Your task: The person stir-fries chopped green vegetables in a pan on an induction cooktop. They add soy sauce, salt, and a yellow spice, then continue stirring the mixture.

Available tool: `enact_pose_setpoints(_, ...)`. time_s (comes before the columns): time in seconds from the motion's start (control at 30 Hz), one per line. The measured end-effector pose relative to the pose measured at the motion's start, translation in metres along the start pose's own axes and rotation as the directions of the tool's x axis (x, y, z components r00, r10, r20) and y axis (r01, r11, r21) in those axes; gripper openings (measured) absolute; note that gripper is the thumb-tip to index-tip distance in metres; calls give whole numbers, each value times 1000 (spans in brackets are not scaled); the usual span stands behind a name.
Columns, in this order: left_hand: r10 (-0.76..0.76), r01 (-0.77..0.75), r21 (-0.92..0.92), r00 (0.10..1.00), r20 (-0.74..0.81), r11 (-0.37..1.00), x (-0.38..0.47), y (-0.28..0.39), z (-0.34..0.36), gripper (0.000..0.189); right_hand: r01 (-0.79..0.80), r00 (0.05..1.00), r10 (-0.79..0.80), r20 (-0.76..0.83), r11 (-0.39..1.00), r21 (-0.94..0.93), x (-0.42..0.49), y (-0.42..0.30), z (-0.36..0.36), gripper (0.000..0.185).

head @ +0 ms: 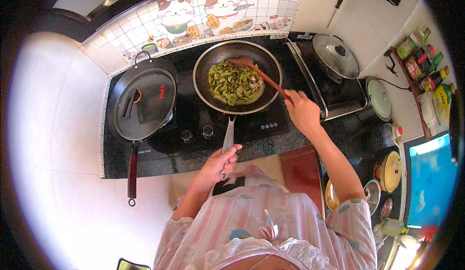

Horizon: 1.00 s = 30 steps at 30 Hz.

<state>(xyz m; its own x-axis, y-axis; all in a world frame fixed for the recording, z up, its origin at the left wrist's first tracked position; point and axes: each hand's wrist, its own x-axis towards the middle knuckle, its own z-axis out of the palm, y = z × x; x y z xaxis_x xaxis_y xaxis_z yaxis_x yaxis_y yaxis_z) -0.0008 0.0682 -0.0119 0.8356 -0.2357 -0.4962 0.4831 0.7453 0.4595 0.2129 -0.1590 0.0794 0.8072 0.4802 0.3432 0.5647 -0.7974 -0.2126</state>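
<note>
A deep dark wok (203,94) with a bright metal rim sits on the cooktop in front of me. Chopped green vegetables (234,84), mixed with a few paler pieces and some liquid, cover its bottom. My left hand (222,161) grips the wok's grey metal handle (229,135), which points towards me. In my right hand (303,110) is the shaft of a reddish-brown wooden spatula (267,78). The spatula's blade rests at the far edge of the vegetables, inside the wok.
Left of the wok stands a lidded pan (145,104), its dark handle (132,175) jutting past the counter edge. A glass-lidded pot (336,55) stands at the back right. Bottles and packets fill a wall shelf (410,92). Several bowls and pots, including a yellow-lidded pot (392,172), line the right counter.
</note>
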Motion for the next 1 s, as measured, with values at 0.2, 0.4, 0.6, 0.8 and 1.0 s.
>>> enact_pose_setpoints(0.2, -11, 11, 1, 999, -30, 1000, -4, 3, 2, 33, 19, 999, -25, -42, 990, -138, 26, -14, 33, 27)
enact_pose_setpoints(0.4, -16, 18, 85, 1000, -20, 996, -9, 17, -3, 36, 142, 967, -137, -214, 990, 7, 12, -20, 38, 32)
enact_pose_setpoints(0.6, 82, -57, 362, 995, -53, 930, -24, 25, 2, 38, -24, 1000, 21, -19, 984, -178, -4, -5, 28, 24)
enact_pose_setpoints(0.8, -277, 273, -134, 961, -18, 953, -13, 27, -5, 41, -204, 955, 197, -220, 979, -8, -39, 20, 28, 39)
enact_pose_setpoints(1.0, -149, 131, -216, 986, -70, 968, 3, 14, -11, 51, -216, 959, 234, -157, 968, 124, -46, 25, 24, 33)
